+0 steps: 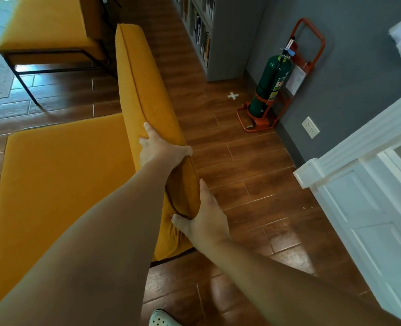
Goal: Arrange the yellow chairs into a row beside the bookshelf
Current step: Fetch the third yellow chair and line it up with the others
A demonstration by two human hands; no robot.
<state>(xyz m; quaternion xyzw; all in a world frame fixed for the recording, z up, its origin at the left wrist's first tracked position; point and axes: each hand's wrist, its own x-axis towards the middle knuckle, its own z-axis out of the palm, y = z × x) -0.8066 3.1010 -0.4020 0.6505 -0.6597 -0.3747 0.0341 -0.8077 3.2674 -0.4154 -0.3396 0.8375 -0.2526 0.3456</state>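
Head view: the near yellow upholstered chair (53, 184) fills the left foreground on the floor. The left hand (161, 149) clasps the top of its backrest, fingers curled over. The right hand (206, 222) grasps the backrest's near end. A second yellow chair (46, 27) stands far left, and the grey bookshelf (230, 43) is far right.

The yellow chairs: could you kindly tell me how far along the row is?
Possibly done: a far chair stands near the bookshelf. In hand: left hand and right hand grip the near chair's backrest. Left: lining it up into a row.
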